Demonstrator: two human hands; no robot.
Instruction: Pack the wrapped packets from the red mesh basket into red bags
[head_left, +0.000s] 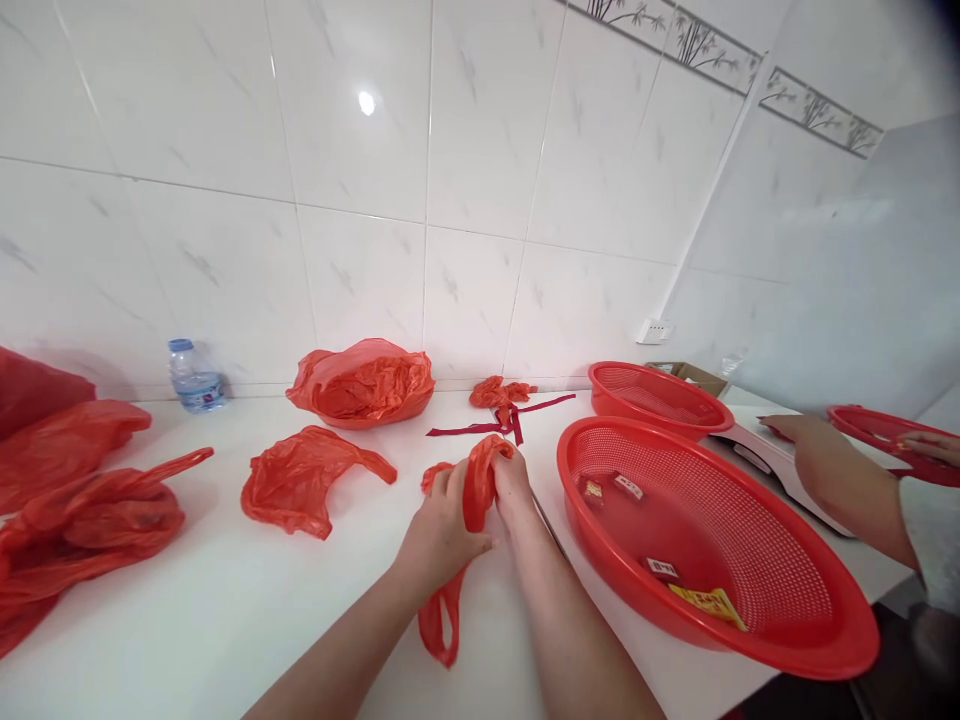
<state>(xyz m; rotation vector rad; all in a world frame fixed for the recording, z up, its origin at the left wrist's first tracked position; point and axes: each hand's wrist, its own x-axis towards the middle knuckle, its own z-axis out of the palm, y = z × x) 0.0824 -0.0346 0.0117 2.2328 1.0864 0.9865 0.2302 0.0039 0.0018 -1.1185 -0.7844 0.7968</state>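
Observation:
My left hand [444, 528] and my right hand [511, 482] are together at the middle of the white table, both closed on a crumpled red plastic bag [480, 482]. One loop handle of this bag hangs down below my left hand. Behind my hands lie dark red ribbon strips [517, 412] and a small bunched red bag [499, 392]. Left of my hands another red plastic bag [304, 482] lies flattened. To the right stands a large red plastic basket [675, 530] with a few small packets and a yellow packet [709, 603] in it.
A red bag stuffed with more bags [367, 385] sits against the tiled wall. Filled red bags [90, 530] and a water bottle [195, 378] are at left. A second basket [652, 393], a scale [780, 470] and a co-worker's arm [840, 485] are at right.

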